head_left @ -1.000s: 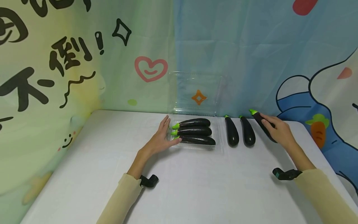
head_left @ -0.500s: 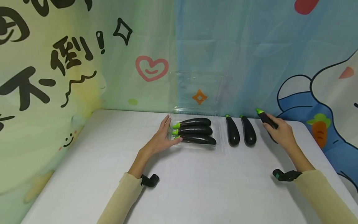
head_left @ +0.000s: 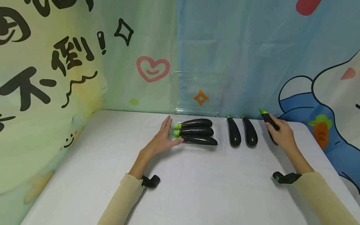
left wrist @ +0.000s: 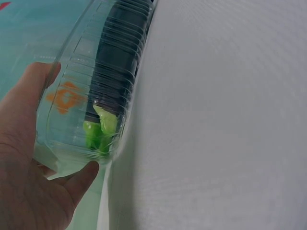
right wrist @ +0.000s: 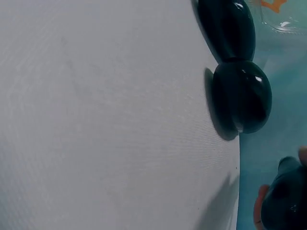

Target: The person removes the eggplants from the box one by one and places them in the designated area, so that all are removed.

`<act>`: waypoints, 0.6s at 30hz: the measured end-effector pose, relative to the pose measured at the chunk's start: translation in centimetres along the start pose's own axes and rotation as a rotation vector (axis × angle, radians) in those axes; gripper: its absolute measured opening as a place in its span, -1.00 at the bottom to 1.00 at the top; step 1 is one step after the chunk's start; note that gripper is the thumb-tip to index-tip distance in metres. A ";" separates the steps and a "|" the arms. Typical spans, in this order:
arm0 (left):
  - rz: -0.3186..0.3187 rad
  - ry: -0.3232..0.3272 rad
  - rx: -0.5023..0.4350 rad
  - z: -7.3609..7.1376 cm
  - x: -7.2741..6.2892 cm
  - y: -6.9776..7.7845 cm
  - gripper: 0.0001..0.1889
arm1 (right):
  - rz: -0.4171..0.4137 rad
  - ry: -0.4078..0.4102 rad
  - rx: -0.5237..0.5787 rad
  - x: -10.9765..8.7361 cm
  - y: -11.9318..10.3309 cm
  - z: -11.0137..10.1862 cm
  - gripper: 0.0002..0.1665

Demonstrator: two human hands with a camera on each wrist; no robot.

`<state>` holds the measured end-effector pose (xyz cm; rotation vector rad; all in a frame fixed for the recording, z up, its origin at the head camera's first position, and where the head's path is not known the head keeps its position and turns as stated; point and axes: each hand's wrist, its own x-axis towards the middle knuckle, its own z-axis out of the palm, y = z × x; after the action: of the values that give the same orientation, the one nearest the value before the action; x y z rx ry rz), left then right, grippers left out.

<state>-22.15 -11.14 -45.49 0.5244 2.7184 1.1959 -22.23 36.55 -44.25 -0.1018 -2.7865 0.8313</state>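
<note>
My right hand (head_left: pixel 283 132) grips an eggplant (head_left: pixel 265 117), fingers on one side and thumb on the other, its green stem end pointing toward the backdrop. In the right wrist view the held eggplant (right wrist: pixel 285 201) shows at the lower right corner. My left hand (head_left: pixel 162 139) spreads its fingers and thumb against the left end of a clear plastic clamshell box (head_left: pixel 220 137). Inside the box lie three eggplants (head_left: pixel 197 131), side by side with green stems to the left. The left wrist view shows the thumb and fingers at the ribbed box wall (left wrist: pixel 72 124).
Two more eggplants, one nearer the box (head_left: pixel 233 132) and one nearer the right hand (head_left: pixel 249 132), lie on the white table (head_left: pixel 197 187). The box's lid (head_left: pixel 197 90) stands up against the printed backdrop (head_left: pixel 239 47) along the table's back edge.
My right hand has shifted slightly right with the eggplant, whose stem end has swung right so it points more toward the backdrop. The left hand and box have stayed in place.
</note>
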 end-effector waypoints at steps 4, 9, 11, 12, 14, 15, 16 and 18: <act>0.001 -0.001 -0.005 0.0 0.0 0.0 0.14 | 0.030 -0.004 -0.010 -0.2 0.0 0.4 -0.25; -0.002 -0.007 -0.014 0.0 0.0 0.0 0.14 | 0.123 0.022 -0.010 -0.5 -0.1 0.6 -0.28; -0.005 -0.012 -0.023 0.0 0.0 0.0 0.13 | 0.146 0.048 -0.001 -0.6 -0.2 0.7 -0.29; -0.007 -0.015 -0.029 0.0 0.0 0.0 0.13 | 0.148 0.058 0.005 -0.6 -0.2 0.7 -0.30; -0.008 -0.019 -0.037 -0.1 -0.1 0.0 0.13 | 0.133 0.079 0.021 -0.7 -0.3 0.8 -0.32; -0.009 -0.019 -0.036 -0.1 -0.1 0.0 0.13 | 0.122 0.083 0.021 -0.7 -0.3 0.8 -0.32; -0.010 -0.018 -0.036 -0.1 -0.1 0.0 0.13 | 0.113 0.088 0.024 -0.7 -0.3 0.9 -0.33; -0.011 -0.018 -0.034 -0.1 -0.1 0.0 0.13 | 0.102 0.087 0.023 -0.7 -0.3 1.0 -0.33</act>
<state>-22.11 -11.22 -45.38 0.5121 2.6779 1.2263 -21.77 35.71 -45.03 -0.2716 -2.7087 0.8606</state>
